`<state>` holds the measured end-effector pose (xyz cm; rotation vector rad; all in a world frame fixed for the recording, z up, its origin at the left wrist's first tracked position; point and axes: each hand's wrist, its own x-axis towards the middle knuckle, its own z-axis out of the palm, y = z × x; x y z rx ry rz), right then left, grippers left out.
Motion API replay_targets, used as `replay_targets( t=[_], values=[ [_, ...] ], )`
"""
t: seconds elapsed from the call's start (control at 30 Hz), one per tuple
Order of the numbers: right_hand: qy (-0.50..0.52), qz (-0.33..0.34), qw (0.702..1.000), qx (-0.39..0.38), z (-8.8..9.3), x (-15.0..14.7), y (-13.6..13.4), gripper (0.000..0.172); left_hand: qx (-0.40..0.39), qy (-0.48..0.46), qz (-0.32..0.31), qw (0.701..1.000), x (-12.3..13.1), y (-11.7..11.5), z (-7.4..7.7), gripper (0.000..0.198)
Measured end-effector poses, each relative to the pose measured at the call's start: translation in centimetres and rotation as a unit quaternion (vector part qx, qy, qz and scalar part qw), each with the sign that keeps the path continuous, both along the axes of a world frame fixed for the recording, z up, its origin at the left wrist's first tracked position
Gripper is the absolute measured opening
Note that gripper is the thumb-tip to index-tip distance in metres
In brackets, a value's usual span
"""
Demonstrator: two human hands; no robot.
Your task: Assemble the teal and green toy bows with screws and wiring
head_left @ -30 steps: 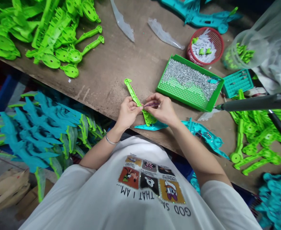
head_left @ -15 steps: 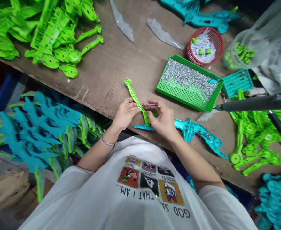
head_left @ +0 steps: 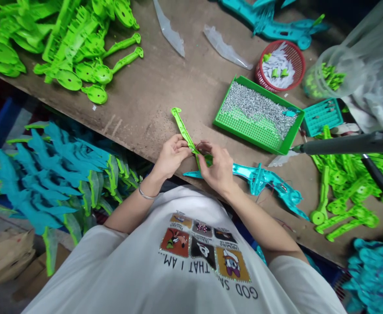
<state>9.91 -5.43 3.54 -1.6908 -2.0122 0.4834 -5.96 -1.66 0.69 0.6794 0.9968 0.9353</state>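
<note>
My left hand (head_left: pixel 173 156) is closed on the middle of a long lime-green plastic part (head_left: pixel 182 126), whose knobbed end points away from me. My right hand (head_left: pixel 218 168) is closed at the near end of the same part, with thumb and fingers pinched about it. Thin dark wires were by these fingers; now they are hard to make out. Under and beyond my right hand lies a turquoise plastic shell (head_left: pixel 259 178), its hollow side up with fine wires in it. The near end of the green part is partly hidden by my right hand.
A green tray (head_left: pixel 253 137) of small screws stands ahead right, near a red basket (head_left: pixel 263 78) and a clear tub (head_left: pixel 348 65). A dark electric screwdriver (head_left: pixel 348 143) juts in from the right. Lime-green parts (head_left: pixel 70 80) are heaped left; turquoise pieces (head_left: pixel 37 174) stack below the edge.
My right hand has shifted slightly left and toward me along the green part, its fingers covering more of the near end. My left hand stays almost in place.
</note>
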Motion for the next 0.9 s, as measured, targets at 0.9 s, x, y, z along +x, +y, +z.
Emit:
replay_targets(
  t=[0.9],
  values=[
    [0.005, 0.309, 0.946, -0.095, 4.7, -0.3, 6.2, 0.033, 0.063, 0.026, 0.033, 0.997, 0.3, -0.4, -0.3, 0.033]
  ],
)
